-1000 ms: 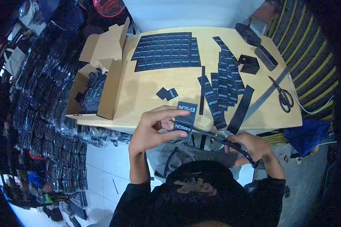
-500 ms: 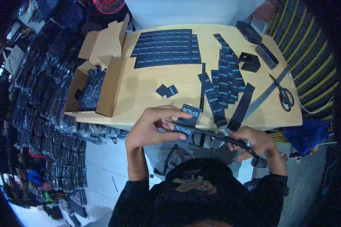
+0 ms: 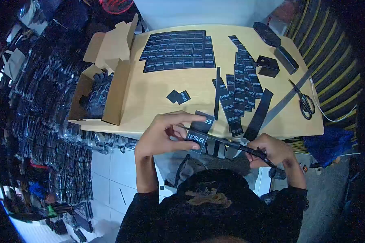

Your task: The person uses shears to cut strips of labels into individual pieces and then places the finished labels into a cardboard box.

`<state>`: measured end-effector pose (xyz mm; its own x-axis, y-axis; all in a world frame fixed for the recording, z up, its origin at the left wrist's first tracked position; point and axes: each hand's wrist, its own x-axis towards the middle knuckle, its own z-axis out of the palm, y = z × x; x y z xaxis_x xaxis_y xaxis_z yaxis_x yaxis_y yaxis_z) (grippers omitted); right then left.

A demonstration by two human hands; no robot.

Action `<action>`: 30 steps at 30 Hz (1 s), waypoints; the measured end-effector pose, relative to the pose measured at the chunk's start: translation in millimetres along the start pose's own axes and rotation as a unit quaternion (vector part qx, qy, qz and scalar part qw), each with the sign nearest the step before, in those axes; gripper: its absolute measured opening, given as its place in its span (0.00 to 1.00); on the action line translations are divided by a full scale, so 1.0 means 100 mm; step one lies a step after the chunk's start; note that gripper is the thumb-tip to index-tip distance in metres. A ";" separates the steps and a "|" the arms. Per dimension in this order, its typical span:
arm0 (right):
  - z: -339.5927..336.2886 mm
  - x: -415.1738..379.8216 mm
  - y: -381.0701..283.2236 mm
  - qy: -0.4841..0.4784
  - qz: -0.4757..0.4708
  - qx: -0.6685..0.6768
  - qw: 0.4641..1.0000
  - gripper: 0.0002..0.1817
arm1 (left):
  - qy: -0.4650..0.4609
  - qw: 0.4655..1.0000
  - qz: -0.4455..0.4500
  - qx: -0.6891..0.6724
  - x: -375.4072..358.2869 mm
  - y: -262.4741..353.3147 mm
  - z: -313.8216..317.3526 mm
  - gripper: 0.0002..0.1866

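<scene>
My left hand pinches black EPSON labels between thumb and fingers at the table's front edge. The lower label shows its whole white lettering, while a fingertip covers part of the upper label. Between the two runs the blade of a pair of black scissors. My right hand has its fingers wrapped in the scissors' handles, and the blades look closed along the line between the labels. Two small cut labels lie on the table beyond my left hand.
EPSON label sheets lie at the back of the table. Label strips overlap right of centre, beside a metal ruler and spare scissors. An open cardboard box stands left. Black boxes sit at the back right.
The scissors' handles have come together and the blades have closed across the labels. The upper label has shifted slightly under my left fingers.
</scene>
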<state>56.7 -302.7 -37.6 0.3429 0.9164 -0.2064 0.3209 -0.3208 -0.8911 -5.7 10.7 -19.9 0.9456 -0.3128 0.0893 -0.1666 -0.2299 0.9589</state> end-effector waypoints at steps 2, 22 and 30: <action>0.00 0.01 0.00 0.003 -0.002 -0.004 1.000 0.15 | -0.001 1.000 -0.022 -0.015 0.00 0.00 -0.01 0.31; 0.36 -0.68 0.55 0.231 0.100 0.076 0.965 0.17 | 0.093 0.886 0.039 0.453 0.43 -0.97 -0.66 0.31; 0.56 -0.85 0.54 0.321 0.124 0.239 0.908 0.17 | 0.223 0.754 -0.011 0.618 0.51 -0.95 -0.65 0.27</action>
<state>-4.9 -384.5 -91.4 0.8455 0.4522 -0.2840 -0.2041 -0.2179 -0.9544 76.9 76.4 -88.5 0.9060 -0.0176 0.4230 -0.0208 -0.9998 0.0031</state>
